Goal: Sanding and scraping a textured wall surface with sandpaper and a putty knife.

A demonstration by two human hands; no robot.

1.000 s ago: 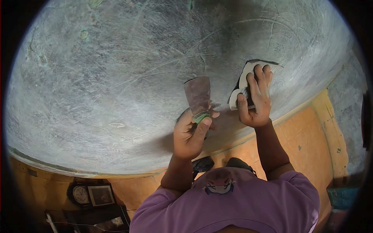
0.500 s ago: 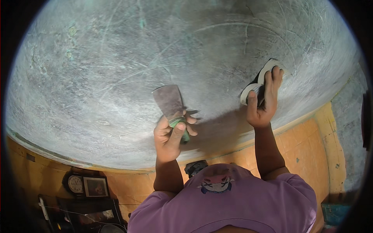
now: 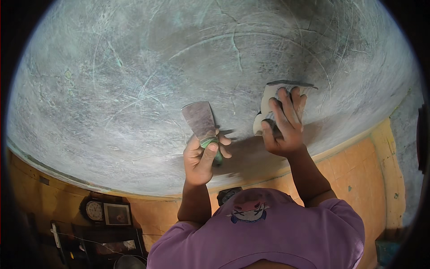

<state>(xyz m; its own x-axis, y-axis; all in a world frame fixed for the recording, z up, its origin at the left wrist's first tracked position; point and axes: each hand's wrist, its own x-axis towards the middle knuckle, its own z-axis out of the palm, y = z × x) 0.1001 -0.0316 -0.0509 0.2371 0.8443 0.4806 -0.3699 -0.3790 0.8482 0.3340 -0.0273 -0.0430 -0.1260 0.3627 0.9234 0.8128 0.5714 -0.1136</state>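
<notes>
My left hand (image 3: 197, 163) is closed round the green handle (image 3: 215, 152) of a putty knife (image 3: 199, 119), its wide dull blade pointing up in front of a scuffed grey wall (image 3: 148, 67). A little to its right, my right hand (image 3: 286, 130) presses a creased cream pad (image 3: 273, 92), probably sandpaper with a dark face, against the wall, fingers over it. The wall carries pale curved scratches, cracks and greenish patches.
An orange tiled area (image 3: 349, 175) lies below the wall. At lower left are a clock (image 3: 94, 210), a framed picture (image 3: 117, 214) and dark furniture (image 3: 103, 237). A yellow-edged strip (image 3: 387, 148) borders the right side, with a teal object (image 3: 387, 251) low there.
My left hand with the putty knife has moved leftward from a second ago. My right hand moved up and right with the pad, then back down and left.
</notes>
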